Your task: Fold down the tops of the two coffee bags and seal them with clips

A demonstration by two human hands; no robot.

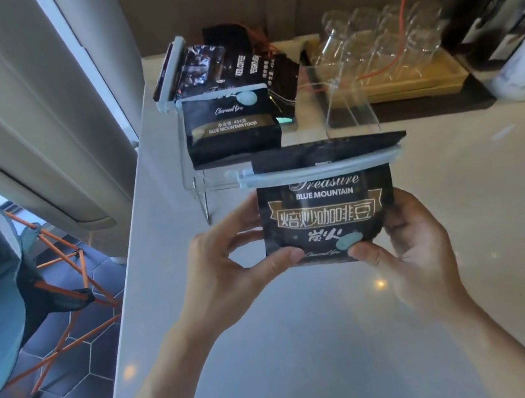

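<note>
I hold a black coffee bag (325,210) with gold lettering upright above the white counter (308,344). My left hand (230,270) grips its lower left corner and my right hand (419,244) its lower right side. A long pale blue clip (321,168) runs across the bag just below its folded top. A second black coffee bag (232,128) stands on a clear acrylic rack (199,187) behind, with a pale blue clip (219,95) across its folded top.
More dark coffee bags (235,61) and another pale blue clip (169,73) sit at the back of the rack. Upturned glasses (383,36) rest on a tray (423,81) to the right. The counter's left edge drops to a tiled floor with a folding chair (13,284).
</note>
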